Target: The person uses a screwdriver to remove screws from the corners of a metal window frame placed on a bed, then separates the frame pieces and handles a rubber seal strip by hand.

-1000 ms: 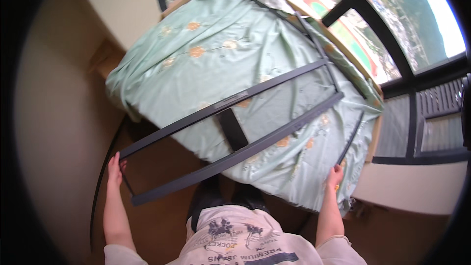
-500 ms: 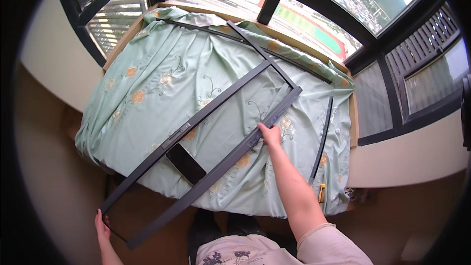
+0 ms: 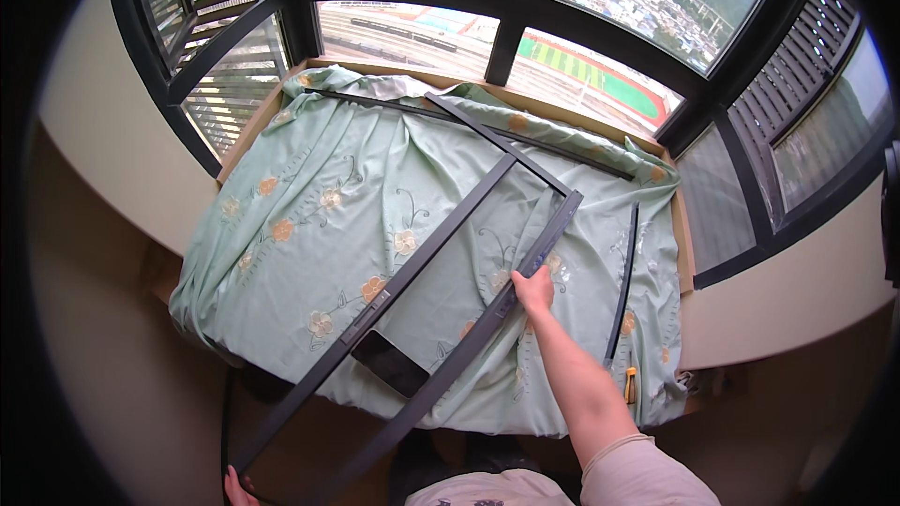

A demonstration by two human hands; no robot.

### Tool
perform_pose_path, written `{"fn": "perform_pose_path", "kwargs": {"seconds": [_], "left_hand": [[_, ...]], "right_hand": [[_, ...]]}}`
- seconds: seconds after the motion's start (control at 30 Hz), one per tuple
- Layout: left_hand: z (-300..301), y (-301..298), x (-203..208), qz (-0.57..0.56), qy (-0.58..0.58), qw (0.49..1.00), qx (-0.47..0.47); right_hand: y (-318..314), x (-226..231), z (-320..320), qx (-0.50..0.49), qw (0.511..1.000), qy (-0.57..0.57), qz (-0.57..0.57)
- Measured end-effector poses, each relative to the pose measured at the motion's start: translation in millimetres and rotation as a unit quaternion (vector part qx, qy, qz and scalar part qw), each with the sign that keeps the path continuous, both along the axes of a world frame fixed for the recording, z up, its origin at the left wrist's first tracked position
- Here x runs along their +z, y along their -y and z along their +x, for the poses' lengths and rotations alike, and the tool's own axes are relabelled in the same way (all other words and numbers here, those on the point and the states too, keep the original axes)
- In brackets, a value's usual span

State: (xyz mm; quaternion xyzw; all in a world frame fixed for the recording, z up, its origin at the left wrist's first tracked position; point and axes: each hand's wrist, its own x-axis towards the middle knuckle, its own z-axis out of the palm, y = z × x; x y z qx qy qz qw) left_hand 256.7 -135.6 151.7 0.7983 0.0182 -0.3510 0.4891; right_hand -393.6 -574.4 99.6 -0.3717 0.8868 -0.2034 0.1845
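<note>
A long dark metal frame (image 3: 422, 256), like a window sash, lies slantwise over the pale green flowered cloth (image 3: 309, 253). Its near end juts past the cloth's front edge. My right hand (image 3: 532, 289) is closed around the frame's right-hand bar, about midway along. At the lower left, my left hand (image 3: 240, 487) grips the near end of the left-hand bar; the picture's edge cuts off part of it. Between the two bars rests a black phone (image 3: 392, 364). A dark crosspiece (image 3: 469, 122) runs along the far end and sticks out beyond the left bar.
A thin dark strip (image 3: 622, 286) lies to the right, with a yellow-handled screwdriver (image 3: 630, 386) near its lower end. Another long strip (image 3: 572, 156) lies along the back. Dark-framed windows (image 3: 506, 33) stand behind a wooden ledge (image 3: 690, 262).
The view has tilted up, so the cloth, frame and phone appear lower and further right. Both hands keep hold of the frame; less of the left hand shows.
</note>
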Motion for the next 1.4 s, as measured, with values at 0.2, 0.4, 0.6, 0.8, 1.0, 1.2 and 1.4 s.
{"fn": "perform_pose_path", "kwargs": {"seconds": [0.2, 0.4, 0.6, 0.8, 1.0, 1.2, 1.4], "left_hand": [[-93.7, -51.7, 25.1, -0.010, -0.019, 0.999, 0.037], [-199.1, -89.4, 29.2, 0.006, -0.044, 0.993, 0.114], [-273.6, -132.1, 26.2, 0.018, -0.056, 0.981, 0.187], [-306.5, -148.3, 14.3, 0.017, -0.068, 0.966, 0.247], [-305.8, -131.5, 14.3, 0.007, -0.096, 0.975, 0.198], [-300.0, -121.3, 12.3, -0.003, -0.102, 0.969, 0.224], [-310.4, -72.0, 10.9, -0.038, -0.154, 0.967, 0.199]], "right_hand": [[17.7, 15.2, -31.3, 0.064, 0.998, -0.028, 0.002], [48.6, 20.0, -55.8, 0.139, 0.990, -0.020, -0.009], [67.2, 20.0, -55.8, 0.188, 0.982, -0.005, -0.006], [105.3, 30.4, -66.4, 0.272, 0.959, 0.006, -0.084], [94.5, 16.8, -60.0, 0.301, 0.950, -0.079, 0.034], [104.5, 7.2, -48.7, 0.236, 0.969, -0.043, 0.066], [144.9, 8.5, -83.2, 0.201, 0.977, -0.054, 0.056]]}}
